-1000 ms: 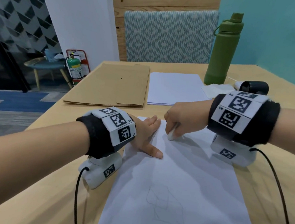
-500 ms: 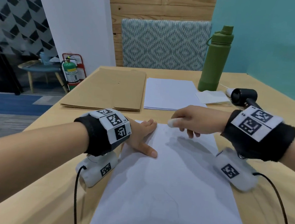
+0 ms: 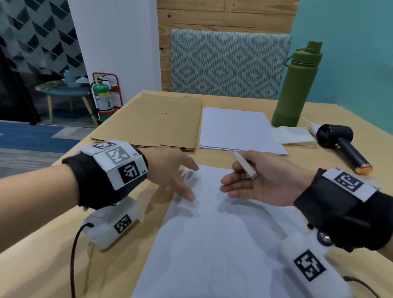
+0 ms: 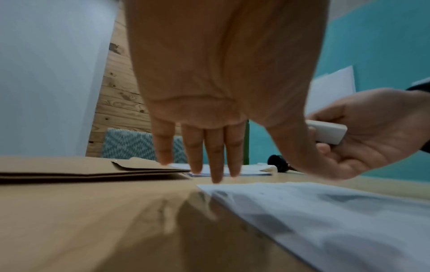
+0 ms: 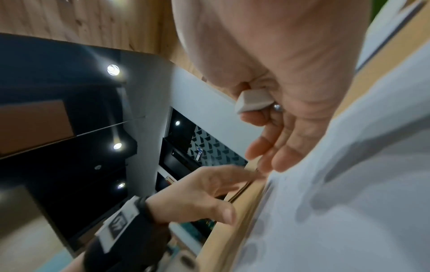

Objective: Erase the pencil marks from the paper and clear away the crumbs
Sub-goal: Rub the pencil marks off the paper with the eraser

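A white sheet of paper (image 3: 229, 246) lies lengthwise on the wooden table (image 3: 39, 254). A few dark crumbs (image 3: 207, 188) sit near its far end, and faint blurred pencil lines (image 3: 206, 266) show lower down. My right hand (image 3: 240, 176) hovers over the far end with its palm turned inward. Its thumb and forefinger pinch a white eraser (image 3: 244, 165) (image 4: 325, 133) (image 5: 251, 102) that is clear of the sheet. My left hand (image 3: 183, 181) (image 4: 209, 147) hangs just above the paper's far left corner. Its fingers are straight and spread and hold nothing.
Behind the sheet lie brown envelopes (image 3: 155, 119) and a stack of white paper (image 3: 237, 131). A green bottle (image 3: 296, 86), a folded cloth (image 3: 289, 135) and a black hair dryer (image 3: 340, 147) stand at the far right. A patterned chair (image 3: 226, 63) faces me.
My right hand lifted the eraser off the paper and rolled its palm inward. My left hand rose from pressing the sheet's corner and spread its fingers. The head view tilted upward.
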Tool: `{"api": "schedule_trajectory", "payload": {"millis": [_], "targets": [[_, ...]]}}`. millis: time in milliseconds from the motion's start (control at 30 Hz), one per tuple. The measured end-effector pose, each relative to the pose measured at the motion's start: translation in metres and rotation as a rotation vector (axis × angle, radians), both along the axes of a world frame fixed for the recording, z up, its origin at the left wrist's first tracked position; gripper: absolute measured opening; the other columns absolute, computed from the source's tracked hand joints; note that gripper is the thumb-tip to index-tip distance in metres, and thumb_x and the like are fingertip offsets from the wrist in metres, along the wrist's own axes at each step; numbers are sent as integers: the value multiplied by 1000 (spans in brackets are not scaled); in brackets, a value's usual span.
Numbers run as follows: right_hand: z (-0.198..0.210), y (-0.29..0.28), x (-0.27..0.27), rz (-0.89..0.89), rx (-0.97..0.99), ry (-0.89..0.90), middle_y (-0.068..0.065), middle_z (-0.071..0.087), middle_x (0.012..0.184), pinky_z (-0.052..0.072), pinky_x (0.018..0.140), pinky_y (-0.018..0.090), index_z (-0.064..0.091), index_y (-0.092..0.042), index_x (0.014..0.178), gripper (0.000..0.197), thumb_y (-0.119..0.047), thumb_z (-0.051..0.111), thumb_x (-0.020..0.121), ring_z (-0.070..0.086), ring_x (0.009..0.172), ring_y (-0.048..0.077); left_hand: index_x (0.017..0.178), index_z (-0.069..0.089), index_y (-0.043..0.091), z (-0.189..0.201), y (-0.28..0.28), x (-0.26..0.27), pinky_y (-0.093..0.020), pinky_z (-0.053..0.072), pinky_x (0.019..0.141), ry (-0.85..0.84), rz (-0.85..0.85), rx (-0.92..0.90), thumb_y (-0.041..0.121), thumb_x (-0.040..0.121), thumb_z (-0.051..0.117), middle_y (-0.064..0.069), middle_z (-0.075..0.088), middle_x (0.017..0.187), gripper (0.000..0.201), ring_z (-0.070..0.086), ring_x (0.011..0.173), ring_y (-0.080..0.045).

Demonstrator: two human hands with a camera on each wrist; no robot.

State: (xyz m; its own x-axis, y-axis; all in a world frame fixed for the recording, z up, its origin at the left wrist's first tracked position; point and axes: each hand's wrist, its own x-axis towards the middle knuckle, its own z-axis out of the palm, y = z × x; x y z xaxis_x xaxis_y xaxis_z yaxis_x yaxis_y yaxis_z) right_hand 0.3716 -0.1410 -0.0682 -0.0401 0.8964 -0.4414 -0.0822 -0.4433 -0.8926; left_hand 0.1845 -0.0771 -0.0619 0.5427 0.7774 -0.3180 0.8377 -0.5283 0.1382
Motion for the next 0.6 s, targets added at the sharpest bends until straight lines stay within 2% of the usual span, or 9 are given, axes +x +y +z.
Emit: {"api": "schedule_trajectory", "payload": {"millis": [33,67,100,167,267,333,400,467,600], "targets": [[-3,-1,-8,39,-30,45,15,67,68,55,70,33,46,-12,65,37,-27,38,97,67,71,28,148,26,25,-4,-3,2,-30,24,111,101,-42,-29,52,73,71,6,27,154,92,26,141,-15],[-7,-2,-17,85,-64,96,16,69,71,56,71,33,46,-12,64,37,-28,38,96,68,73,29,152,10,25,-8,-5,4,-37,11,117,186,-82,-35,54,71,71,8,10,159,105,7,147,-14],[-11,-4,-24,139,-96,136,17,70,74,56,74,34,46,-12,63,39,-29,38,97,69,75,29,152,2,24,-10,-6,6,-43,1,117,236,-124,-23,55,71,71,8,0,160,111,-6,147,-14],[-19,-2,-32,212,-151,163,19,70,79,57,75,34,45,-12,62,41,-31,36,98,70,76,29,151,-4,24,-15,-5,8,-49,-7,115,270,-150,-19,57,70,71,5,-5,160,116,-13,146,-15],[-24,14,-24,11,-122,158,26,66,83,59,62,32,39,-9,65,34,-15,30,97,71,65,30,146,-23,29,-16,-5,10,-51,-2,117,333,-61,-54,61,68,70,1,-7,160,126,-10,146,-30],[-19,30,-11,-254,-16,89,29,62,96,56,65,34,36,-10,67,28,-5,24,92,66,68,32,142,-32,30,-12,-9,10,-51,8,115,346,-27,-72,59,70,70,3,-1,160,128,-2,145,-36],[-12,40,0,-409,38,75,31,60,110,53,70,37,36,-10,68,27,-5,25,92,61,77,34,140,-35,30,-10,-11,11,-50,14,114,322,-18,-72,58,71,69,0,11,159,128,3,146,-36],[-9,37,-2,-332,0,142,30,63,111,57,66,39,38,-10,66,28,-8,29,92,64,76,34,138,-38,29,-12,-8,10,-49,16,113,292,-14,-68,59,70,70,-5,20,157,131,6,146,-35],[-20,20,-32,102,-206,170,26,70,81,59,62,38,42,-9,64,38,-21,32,98,71,67,32,131,-47,27,-23,0,5,-44,15,117,195,-37,-100,60,65,73,-9,13,159,141,18,145,-30]]}}
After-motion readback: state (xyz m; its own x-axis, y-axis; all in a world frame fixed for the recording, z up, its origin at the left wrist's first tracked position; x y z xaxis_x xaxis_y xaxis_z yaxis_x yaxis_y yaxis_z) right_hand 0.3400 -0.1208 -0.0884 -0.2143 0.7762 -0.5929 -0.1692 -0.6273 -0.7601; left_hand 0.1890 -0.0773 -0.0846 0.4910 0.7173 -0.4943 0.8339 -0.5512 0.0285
